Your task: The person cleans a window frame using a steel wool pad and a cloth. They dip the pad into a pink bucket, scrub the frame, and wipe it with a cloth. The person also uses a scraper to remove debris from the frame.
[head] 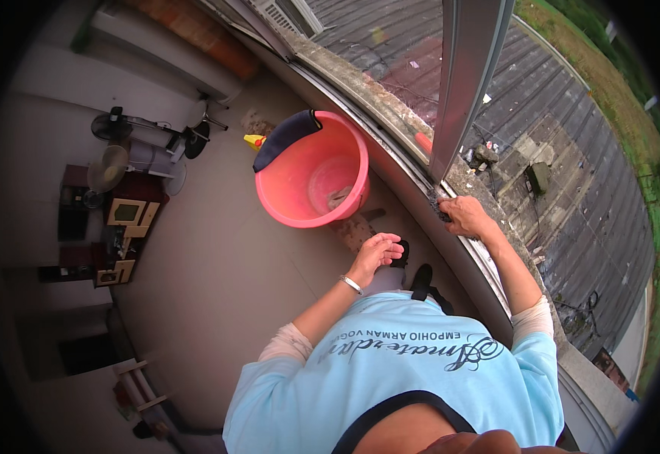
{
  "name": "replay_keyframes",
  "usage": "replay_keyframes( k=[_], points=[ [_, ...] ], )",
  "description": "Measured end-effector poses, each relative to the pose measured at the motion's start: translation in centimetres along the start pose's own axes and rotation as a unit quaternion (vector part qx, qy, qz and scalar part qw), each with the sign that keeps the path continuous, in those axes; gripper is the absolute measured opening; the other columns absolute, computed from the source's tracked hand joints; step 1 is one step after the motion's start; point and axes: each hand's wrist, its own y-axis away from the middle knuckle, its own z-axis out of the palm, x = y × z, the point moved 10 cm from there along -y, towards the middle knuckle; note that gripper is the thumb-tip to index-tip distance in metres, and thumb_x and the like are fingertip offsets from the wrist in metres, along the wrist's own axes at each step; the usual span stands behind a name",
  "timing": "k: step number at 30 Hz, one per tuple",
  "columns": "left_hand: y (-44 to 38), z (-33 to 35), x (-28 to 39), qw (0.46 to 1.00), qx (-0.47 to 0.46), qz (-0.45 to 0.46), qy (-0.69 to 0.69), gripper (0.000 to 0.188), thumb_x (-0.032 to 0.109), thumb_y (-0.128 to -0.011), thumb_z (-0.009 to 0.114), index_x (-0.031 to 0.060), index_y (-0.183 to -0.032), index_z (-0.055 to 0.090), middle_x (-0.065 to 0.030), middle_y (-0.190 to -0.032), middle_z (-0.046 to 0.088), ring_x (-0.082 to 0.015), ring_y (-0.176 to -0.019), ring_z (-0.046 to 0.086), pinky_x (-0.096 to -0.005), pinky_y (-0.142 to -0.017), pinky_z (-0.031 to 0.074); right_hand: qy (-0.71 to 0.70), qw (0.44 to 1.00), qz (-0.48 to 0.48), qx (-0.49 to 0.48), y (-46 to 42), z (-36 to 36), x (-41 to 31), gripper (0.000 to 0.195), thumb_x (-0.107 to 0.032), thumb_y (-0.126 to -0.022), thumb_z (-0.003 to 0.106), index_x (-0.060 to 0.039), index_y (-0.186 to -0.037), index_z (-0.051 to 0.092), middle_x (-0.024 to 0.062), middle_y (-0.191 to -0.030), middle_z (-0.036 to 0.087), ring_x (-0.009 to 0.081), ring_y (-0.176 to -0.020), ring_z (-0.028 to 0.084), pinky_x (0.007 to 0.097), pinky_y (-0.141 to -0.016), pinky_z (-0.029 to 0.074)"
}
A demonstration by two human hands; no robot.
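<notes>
My right hand (466,217) presses a dark grey scrubbing pad (439,205), perhaps steel wool, against the metal window track (480,255). The pad lies at the foot of the upright window frame (469,85), partly covered by my fingers. My left hand (376,255) is raised in front of my body, with its fingers apart and nothing in it. Beyond it stands a large pink plastic bucket (284,196), with a dark blue cloth (287,136) draped over its rim.
A yellow bottle (254,141) with a red part stands behind the bucket. Outside the window lies a corrugated roof (585,227) with debris and a rough concrete ledge (364,91). Electric fans (108,167) and a wooden cabinet (131,210) stand across the room.
</notes>
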Motion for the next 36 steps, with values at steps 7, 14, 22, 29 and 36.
replay_keyframes(
  k=[7,14,22,29,36],
  points=[
    [0.2,-2.3,-1.6,0.999,0.034,-0.023,0.03,0.026,0.021,-0.095,0.048,0.0063,-0.115,0.055,-0.0072,-0.101,0.065,-0.0138,-0.089,0.062,-0.0249,-0.074,0.046,-0.041,0.998,0.031,0.04,3.0,-0.3,-0.7,0.025,-0.017,-0.066,0.065,-0.0038,-0.085,0.054,0.0068,-0.126,0.058,0.0328,-0.083,0.063,0.0431,-0.067,0.051],
    [-1.9,0.5,-1.7,0.997,-0.014,-0.062,-0.038,0.024,0.02,-0.095,0.049,0.0056,-0.113,0.056,-0.0071,-0.098,0.065,-0.013,-0.086,0.061,-0.0245,-0.072,0.046,-0.073,0.992,0.046,0.092,3.9,0.0,0.2,0.025,-0.018,-0.065,0.062,-0.0042,-0.085,0.054,0.0157,-0.077,0.063,0.0359,-0.076,0.061,0.0458,-0.065,0.049],
    [-5.1,6.1,2.3,0.991,-0.075,-0.022,-0.11,0.024,0.02,-0.096,0.047,0.0057,-0.113,0.055,-0.0062,-0.097,0.065,-0.0117,-0.085,0.061,-0.0229,-0.07,0.046,-0.066,0.954,0.275,-0.095,28.5,3.0,0.9,0.022,-0.018,-0.061,0.062,-0.0061,-0.08,0.06,0.0128,-0.072,0.064,0.0337,-0.075,0.062,0.0436,-0.065,0.049],
    [-8.3,12.3,6.6,0.947,-0.13,0.139,-0.26,0.021,0.013,-0.096,0.045,0.0028,-0.105,0.061,-0.0044,-0.088,0.067,-0.008,-0.077,0.06,-0.0206,-0.065,0.043,-0.116,0.917,0.355,0.139,22.9,2.2,0.0,0.017,-0.018,-0.064,0.06,-0.0025,-0.071,0.057,0.0151,-0.072,0.062,0.037,-0.071,0.06,0.0462,-0.063,0.047],
    [-10.7,17.9,7.0,0.846,-0.24,0.259,-0.399,0.016,0.005,-0.093,0.049,0.001,-0.1,0.062,-0.0058,-0.083,0.065,-0.0121,-0.075,0.061,-0.0265,-0.068,0.049,-0.071,0.873,0.419,0.237,21.9,2.0,-1.6,0.014,-0.017,-0.067,0.061,-0.004,-0.067,0.056,0.0096,-0.085,0.061,0.0316,-0.069,0.062,0.0435,-0.061,0.049]
  ],
)
